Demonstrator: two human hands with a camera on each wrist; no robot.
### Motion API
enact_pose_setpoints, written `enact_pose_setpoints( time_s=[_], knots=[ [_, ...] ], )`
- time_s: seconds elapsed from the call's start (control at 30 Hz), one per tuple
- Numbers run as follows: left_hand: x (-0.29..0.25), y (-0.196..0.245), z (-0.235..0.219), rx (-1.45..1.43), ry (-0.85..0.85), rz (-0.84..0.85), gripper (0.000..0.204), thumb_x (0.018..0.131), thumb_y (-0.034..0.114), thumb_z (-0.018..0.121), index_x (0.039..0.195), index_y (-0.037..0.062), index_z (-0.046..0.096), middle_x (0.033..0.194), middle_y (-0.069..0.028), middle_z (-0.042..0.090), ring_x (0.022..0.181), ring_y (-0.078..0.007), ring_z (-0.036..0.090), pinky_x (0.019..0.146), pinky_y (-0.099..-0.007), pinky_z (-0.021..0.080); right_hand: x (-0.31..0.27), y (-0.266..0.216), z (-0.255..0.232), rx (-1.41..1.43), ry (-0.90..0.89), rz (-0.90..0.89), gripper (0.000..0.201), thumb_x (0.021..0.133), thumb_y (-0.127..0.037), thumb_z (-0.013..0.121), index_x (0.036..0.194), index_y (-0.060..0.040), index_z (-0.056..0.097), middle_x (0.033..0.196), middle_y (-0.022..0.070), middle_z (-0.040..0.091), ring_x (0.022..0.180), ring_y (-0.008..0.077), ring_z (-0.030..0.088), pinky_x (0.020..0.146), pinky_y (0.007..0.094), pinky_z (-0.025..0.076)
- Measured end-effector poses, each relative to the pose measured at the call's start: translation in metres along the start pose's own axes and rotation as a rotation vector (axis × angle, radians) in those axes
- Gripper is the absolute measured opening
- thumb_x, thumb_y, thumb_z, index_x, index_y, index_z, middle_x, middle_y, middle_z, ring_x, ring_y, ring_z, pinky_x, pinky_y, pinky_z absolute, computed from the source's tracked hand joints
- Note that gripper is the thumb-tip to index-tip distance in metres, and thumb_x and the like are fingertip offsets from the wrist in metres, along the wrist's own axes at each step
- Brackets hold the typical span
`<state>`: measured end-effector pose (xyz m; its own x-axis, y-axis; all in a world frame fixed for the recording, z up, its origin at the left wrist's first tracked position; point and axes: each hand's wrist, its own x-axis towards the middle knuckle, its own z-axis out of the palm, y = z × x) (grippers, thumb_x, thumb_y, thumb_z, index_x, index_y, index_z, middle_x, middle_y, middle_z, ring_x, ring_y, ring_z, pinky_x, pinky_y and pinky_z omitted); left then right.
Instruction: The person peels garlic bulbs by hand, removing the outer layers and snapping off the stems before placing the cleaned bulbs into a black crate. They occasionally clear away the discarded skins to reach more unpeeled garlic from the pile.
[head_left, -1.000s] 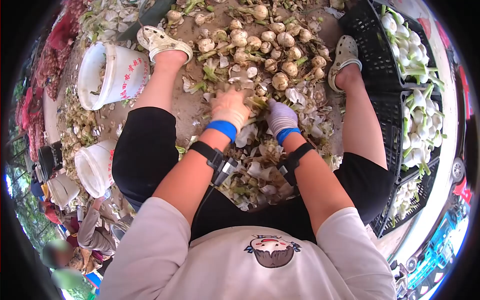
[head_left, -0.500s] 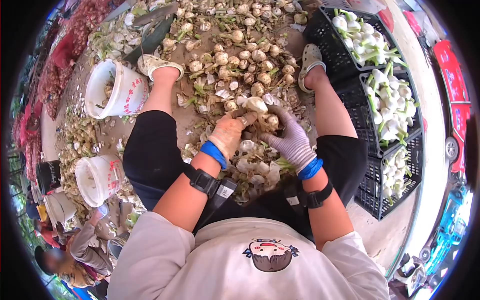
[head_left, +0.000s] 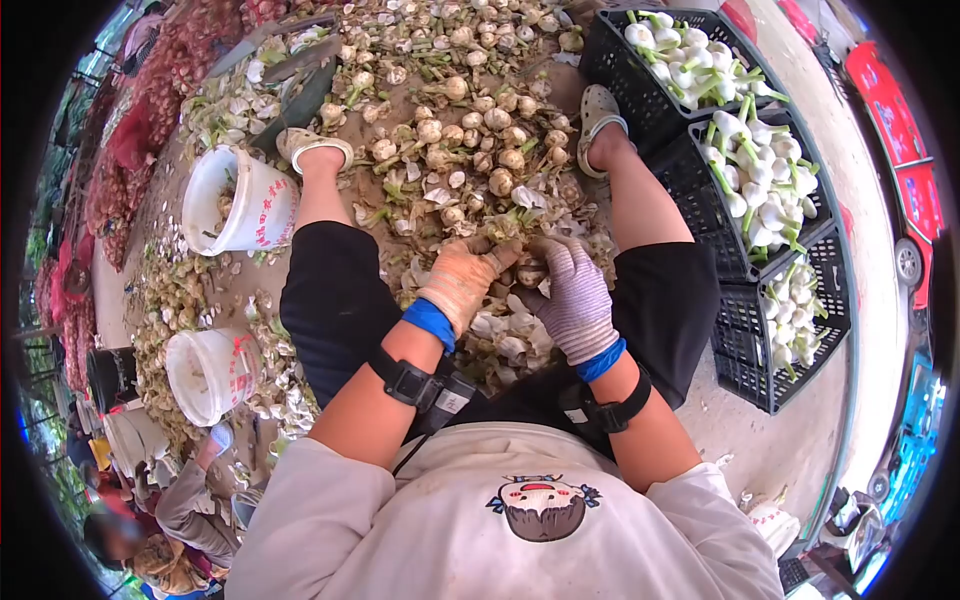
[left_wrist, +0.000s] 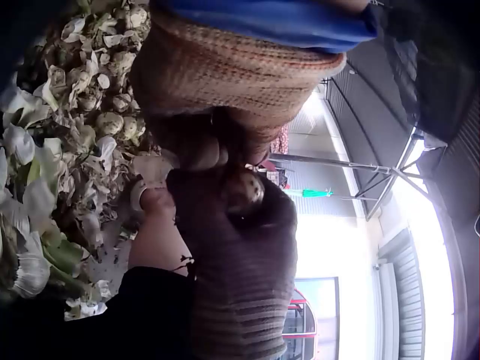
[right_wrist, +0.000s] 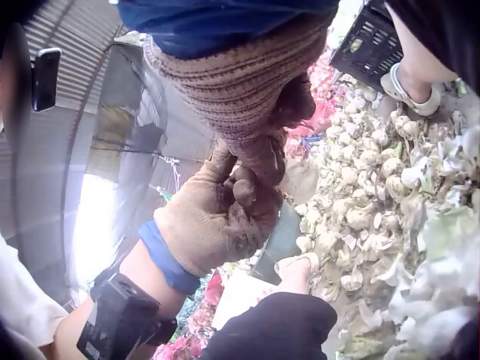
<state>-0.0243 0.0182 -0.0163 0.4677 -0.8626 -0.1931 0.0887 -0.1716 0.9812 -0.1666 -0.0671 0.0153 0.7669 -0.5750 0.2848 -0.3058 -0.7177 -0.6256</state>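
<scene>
In the head view, a garlic bulb (head_left: pixel 530 270) sits between both gloved hands above the peel pile. The right hand (head_left: pixel 575 300), in a striped glove, curls its fingers round the bulb. The left hand (head_left: pixel 462 283), in an orange-stained glove, meets it from the other side, fingers bent, its tips at the bulb. In the left wrist view the bulb (left_wrist: pixel 244 190) shows partly inside the dark right glove (left_wrist: pixel 244 262). The right wrist view shows the left glove (right_wrist: pixel 214 217) touching the right glove (right_wrist: pixel 240 97), their fingers hiding most of the bulb.
Unpeeled bulbs (head_left: pixel 500 150) and loose skins (head_left: pixel 505 340) cover the ground between the legs. Black crates of white garlic (head_left: pixel 765 185) stand at the right. White buckets (head_left: pixel 205 375) stand at the left, where another person's sleeve (head_left: pixel 190 510) shows.
From reaching down into the pile, both hands have come up together with garlic. A pale bulb seen at the left fingers half a second ago is no longer visible there. The view has shifted.
</scene>
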Motion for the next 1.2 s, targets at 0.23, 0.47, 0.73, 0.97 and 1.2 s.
enact_pose_setpoints(
  time_s=[0.23, 0.47, 0.73, 0.97, 1.2],
  knots=[
    [-0.008, 0.025, -0.006, 0.159, -0.194, 0.058, 0.03, 0.083, 0.023, 0.066, 0.102, -0.0003, 0.06, 0.084, -0.0059, 0.064, 0.065, -0.0114, 0.058, 0.059, -0.026, 0.047, -0.006, 0.004, 0.001, -0.131, -0.011, -0.033, 0.053, 0.059, -0.009, 0.075, 0.107, -0.0064, 0.054, 0.106, 0.0139, 0.053, 0.09, 0.0333, 0.057, 0.077, 0.0398, 0.048],
    [-0.012, 0.039, -0.007, 0.343, -0.279, -0.105, 0.029, 0.072, -0.004, 0.054, 0.1, 0.0042, 0.058, 0.095, -0.0144, 0.056, 0.09, -0.0289, 0.06, 0.074, -0.0348, 0.05, -0.006, 0.019, -0.007, 0.643, -0.179, 0.329, 0.048, 0.066, -0.011, 0.079, 0.104, -0.0013, 0.052, 0.098, 0.0073, 0.058, 0.089, 0.0137, 0.057, 0.081, 0.0274, 0.047],
    [-0.011, 0.027, -0.003, 0.38, -0.194, -0.014, 0.035, 0.08, 0.024, 0.07, 0.101, -0.0021, 0.06, 0.087, -0.007, 0.064, 0.072, -0.0139, 0.057, 0.064, -0.0288, 0.047, -0.005, 0.012, -0.02, 1.224, -0.214, 0.559, 0.042, 0.073, -0.009, 0.073, 0.109, -0.0007, 0.051, 0.099, 0.0051, 0.057, 0.092, 0.0134, 0.055, 0.082, 0.0278, 0.047],
    [-0.007, 0.032, 0.001, -0.251, -0.181, -0.455, 0.024, 0.08, 0.019, 0.065, 0.099, 0.0051, 0.057, 0.084, -0.002, 0.059, 0.069, -0.011, 0.056, 0.06, -0.0248, 0.046, -0.01, 0.012, -0.012, 0.404, -0.018, 0.062, 0.051, 0.066, -0.005, 0.065, 0.114, -0.0022, 0.05, 0.113, 0.0174, 0.053, 0.104, 0.0325, 0.054, 0.09, 0.0351, 0.044],
    [-0.009, 0.039, 0.01, 0.287, -0.141, -0.315, 0.032, 0.074, 0.01, 0.066, 0.103, -0.0011, 0.057, 0.087, -0.0107, 0.064, 0.073, -0.0203, 0.061, 0.065, -0.0326, 0.049, -0.018, 0.003, -0.003, 0.874, 0.024, 0.431, 0.042, 0.074, -0.006, 0.059, 0.114, -0.0014, 0.049, 0.107, 0.0128, 0.055, 0.096, 0.021, 0.054, 0.084, 0.0297, 0.045]
  ],
)
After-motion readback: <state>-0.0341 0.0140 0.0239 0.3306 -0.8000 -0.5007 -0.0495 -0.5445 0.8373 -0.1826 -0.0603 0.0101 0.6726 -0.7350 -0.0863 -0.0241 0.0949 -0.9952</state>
